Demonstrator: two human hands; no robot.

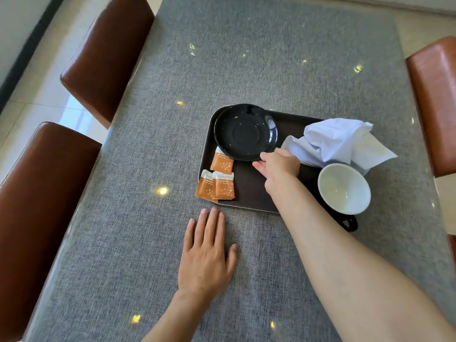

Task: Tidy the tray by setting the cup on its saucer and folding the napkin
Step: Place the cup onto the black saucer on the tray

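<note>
A dark tray (pixel 249 193) lies on the grey table. A black saucer (pixel 244 133) sits at the tray's far left corner, its rim tilted over the tray edge. My right hand (pixel 277 166) grips the saucer's near right rim. A cup (pixel 344 188), white inside and black outside with a black handle, stands at the tray's near right corner. The crumpled white napkin (pixel 335 141) lies at the far right, spilling over the tray edge. Flat on the table in front of the tray rests my left hand (pixel 207 253), fingers spread, holding nothing.
Three orange sachets (pixel 219 178) lie along the tray's left side, one partly under the saucer. Brown leather chairs (pixel 103 53) stand along the table's left edge, and another chair (pixel 436 102) on the right. The grey table (pixel 271 58) stretches beyond the tray.
</note>
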